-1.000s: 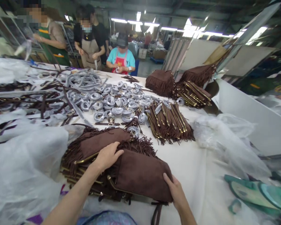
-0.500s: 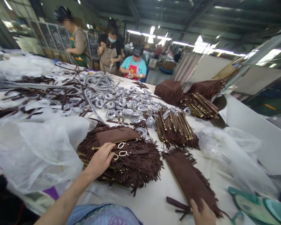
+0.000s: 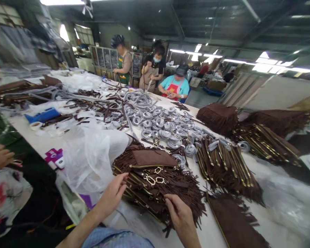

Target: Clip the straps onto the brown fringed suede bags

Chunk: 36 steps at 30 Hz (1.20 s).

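Note:
A thick stack of dark brown fringed pouches (image 3: 155,159) with gold zips lies in front of me, its fringe fanned to the right. Gold oval clasps (image 3: 151,180) with a brown strap rest on top. My left hand (image 3: 114,193) is at the stack's left edge, fingers extended and apart, seemingly holding nothing. Over the front of the stack, near the fringe, hovers my right hand (image 3: 180,215), its thumb and forefinger slightly apart; I see nothing between them. A single fringed pouch (image 3: 234,220) lies flat to the right of the stack.
Coiled grey-wrapped straps (image 3: 160,124) are heaped beyond the stack. More pouches (image 3: 227,165) lie at right. Clear plastic bags (image 3: 93,155) sit left, beside a purple piece (image 3: 54,158). A co-worker's hand (image 3: 0,156) shows at far left; several people work across the table.
My right hand has left the single pouch at lower right and come to the front of the stack. My left hand has drawn back from the clasps. The view has swung left.

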Tool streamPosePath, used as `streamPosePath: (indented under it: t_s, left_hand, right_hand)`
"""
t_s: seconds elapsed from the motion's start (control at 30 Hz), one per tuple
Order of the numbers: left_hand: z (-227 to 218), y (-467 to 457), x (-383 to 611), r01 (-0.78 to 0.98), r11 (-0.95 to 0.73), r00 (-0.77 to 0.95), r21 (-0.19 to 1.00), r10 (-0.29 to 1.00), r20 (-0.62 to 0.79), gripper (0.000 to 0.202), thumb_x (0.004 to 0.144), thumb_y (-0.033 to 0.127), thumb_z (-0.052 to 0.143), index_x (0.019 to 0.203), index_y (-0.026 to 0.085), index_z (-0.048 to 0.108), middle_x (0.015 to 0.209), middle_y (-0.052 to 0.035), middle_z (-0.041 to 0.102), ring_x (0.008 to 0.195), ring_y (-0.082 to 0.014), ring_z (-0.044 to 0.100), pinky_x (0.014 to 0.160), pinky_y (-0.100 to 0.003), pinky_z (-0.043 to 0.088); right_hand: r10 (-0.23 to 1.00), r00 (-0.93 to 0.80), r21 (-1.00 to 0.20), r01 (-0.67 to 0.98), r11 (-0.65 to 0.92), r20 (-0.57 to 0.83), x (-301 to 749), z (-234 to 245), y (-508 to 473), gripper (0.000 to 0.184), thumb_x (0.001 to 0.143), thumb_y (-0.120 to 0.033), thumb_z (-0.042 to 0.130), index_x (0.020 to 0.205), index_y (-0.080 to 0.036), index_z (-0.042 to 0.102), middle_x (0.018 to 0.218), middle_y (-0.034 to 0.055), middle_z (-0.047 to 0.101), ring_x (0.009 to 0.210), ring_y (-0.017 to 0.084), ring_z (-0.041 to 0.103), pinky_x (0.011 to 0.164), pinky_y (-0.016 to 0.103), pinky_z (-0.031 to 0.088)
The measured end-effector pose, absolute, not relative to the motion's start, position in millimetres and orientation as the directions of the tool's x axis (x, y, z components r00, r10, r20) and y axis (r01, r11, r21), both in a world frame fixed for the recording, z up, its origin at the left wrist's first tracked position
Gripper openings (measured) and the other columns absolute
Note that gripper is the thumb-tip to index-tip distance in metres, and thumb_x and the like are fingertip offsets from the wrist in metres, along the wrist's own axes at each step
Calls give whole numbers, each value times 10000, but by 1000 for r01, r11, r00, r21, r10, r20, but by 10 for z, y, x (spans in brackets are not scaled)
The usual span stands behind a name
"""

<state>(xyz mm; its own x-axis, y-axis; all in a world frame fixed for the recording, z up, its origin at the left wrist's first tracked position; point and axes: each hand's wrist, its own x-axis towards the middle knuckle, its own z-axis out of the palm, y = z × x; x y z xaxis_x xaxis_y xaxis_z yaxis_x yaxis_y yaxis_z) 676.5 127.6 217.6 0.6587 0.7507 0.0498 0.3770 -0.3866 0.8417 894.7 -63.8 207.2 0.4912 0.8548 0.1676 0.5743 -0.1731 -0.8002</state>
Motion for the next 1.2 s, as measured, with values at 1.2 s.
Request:
streamPosePath:
  t_s: [1.2]
  left_hand:
    - [2509, 1414, 7488, 272, -854, 769, 444, 470, 432, 164, 837, 118, 468, 908, 190, 598, 983, -94, 611, 959, -249, 538, 898, -411, 455]
  right_hand:
    - [890, 289, -225, 949, -220, 351, 9266, 2279, -264, 258, 988, -343, 417, 1052, -263, 654, 822, 27, 661, 663, 186, 620, 608, 278, 432]
